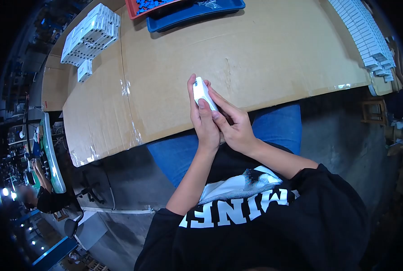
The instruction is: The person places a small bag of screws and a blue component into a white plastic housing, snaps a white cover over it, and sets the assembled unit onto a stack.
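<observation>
A small white box (202,91) is held upright between both hands over the near edge of the cardboard-covered table (264,58). My left hand (203,123) wraps it from the left, thumb pressed on its lower face. My right hand (234,124) closes on it from the right, fingers laid along its side. Part of the box is hidden by the fingers.
A stack of white boxes (90,34) sits at the table's far left, and long rows of white boxes (366,31) run along the right edge. A blue tray (194,11) and a red tray (142,7) stand at the back. Another person (43,192) sits far left.
</observation>
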Demonstrator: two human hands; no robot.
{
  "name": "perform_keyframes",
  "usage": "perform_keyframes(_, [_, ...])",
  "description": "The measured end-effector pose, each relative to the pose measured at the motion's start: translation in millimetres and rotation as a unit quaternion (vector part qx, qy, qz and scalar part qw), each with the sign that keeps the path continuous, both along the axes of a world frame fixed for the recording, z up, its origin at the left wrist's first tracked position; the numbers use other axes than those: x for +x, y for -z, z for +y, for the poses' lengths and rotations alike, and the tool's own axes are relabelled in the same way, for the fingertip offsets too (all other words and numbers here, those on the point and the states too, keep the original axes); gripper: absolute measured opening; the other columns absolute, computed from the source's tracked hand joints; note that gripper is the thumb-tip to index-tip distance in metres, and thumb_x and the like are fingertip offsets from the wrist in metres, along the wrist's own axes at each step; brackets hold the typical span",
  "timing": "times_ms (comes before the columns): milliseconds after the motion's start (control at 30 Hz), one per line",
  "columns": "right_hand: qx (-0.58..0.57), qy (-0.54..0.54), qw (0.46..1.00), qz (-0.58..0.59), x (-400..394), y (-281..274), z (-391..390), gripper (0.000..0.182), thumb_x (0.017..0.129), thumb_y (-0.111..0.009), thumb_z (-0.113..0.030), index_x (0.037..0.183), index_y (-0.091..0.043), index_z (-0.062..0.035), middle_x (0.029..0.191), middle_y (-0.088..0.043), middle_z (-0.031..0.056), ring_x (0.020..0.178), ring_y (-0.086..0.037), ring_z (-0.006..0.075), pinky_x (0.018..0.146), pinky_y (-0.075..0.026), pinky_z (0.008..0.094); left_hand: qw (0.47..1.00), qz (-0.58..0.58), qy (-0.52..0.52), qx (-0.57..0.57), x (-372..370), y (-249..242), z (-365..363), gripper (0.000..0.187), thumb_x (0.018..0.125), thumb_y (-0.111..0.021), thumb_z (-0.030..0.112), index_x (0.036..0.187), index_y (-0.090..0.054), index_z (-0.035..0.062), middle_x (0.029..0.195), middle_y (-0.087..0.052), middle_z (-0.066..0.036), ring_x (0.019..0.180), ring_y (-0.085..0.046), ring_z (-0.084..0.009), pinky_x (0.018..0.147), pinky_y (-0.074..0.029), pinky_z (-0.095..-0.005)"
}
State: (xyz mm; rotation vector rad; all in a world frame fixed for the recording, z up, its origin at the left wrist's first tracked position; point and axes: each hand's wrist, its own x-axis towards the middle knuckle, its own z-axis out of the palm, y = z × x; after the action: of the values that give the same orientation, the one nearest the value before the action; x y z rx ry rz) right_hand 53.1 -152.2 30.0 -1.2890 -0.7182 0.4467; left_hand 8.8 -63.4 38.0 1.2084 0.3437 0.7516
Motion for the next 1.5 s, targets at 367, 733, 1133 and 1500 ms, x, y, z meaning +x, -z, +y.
perform_keyframes(367, [-0.032, 0.028, 0.998, -0.045, -11, -4, -1, 0.047, 0.108, -0.055, -0.013, 0.150, -0.048, 0.0076, 0.159, -0.044, 0.0286, 0.146, -0.048, 0.0348, 0.116, -0.042, 0.0381, 1.000, -0.013, -0.012, -0.018, 0, 9, -5, 0.086, 0.105, -0.042, 0.067, 0.162, -0.024, 0.0044, 0.140, -0.053, -0.016, 0.137, -0.047, -0.0259, 0.120, -0.032, -0.0397])
perform_keyframes(733, [0.005, -0.085, 0.975, 0.205, 18, -6, 7, 0.048, 0.111, -0.054, -0.034, 0.144, -0.050, -0.0004, 0.141, -0.058, 0.0124, 0.128, -0.055, 0.0173, 0.109, -0.044, 0.0320, 0.997, 0.023, -0.019, 0.074, -11, 12, 6, 0.102, 0.093, -0.054, 0.065, 0.166, -0.016, 0.0036, 0.157, -0.035, -0.023, 0.147, -0.035, -0.0336, 0.122, -0.026, -0.0459])
perform_keyframes(1133, [-0.024, -0.080, 0.956, 0.280, 6, -24, 8, 0.052, 0.104, -0.064, -0.014, 0.151, -0.047, 0.0008, 0.142, -0.059, 0.0174, 0.130, -0.058, 0.0193, 0.109, -0.048, 0.0325, 0.953, 0.057, -0.111, 0.274, -9, 18, 7, 0.104, 0.095, -0.052, 0.074, 0.154, -0.031, -0.0088, 0.140, -0.043, -0.025, 0.130, -0.051, -0.0361, 0.108, -0.044, -0.0470])
perform_keyframes(1500, [0.008, -0.084, 0.980, 0.180, -10, -14, 4, 0.056, 0.107, -0.061, -0.015, 0.156, -0.042, 0.0040, 0.144, -0.058, 0.0151, 0.126, -0.058, 0.0145, 0.106, -0.047, 0.0285, 0.963, -0.010, -0.147, 0.225, -11, 26, 4, 0.085, 0.093, -0.043, 0.059, 0.141, -0.044, -0.0107, 0.135, -0.046, -0.024, 0.121, -0.055, -0.0331, 0.106, -0.045, -0.0448])
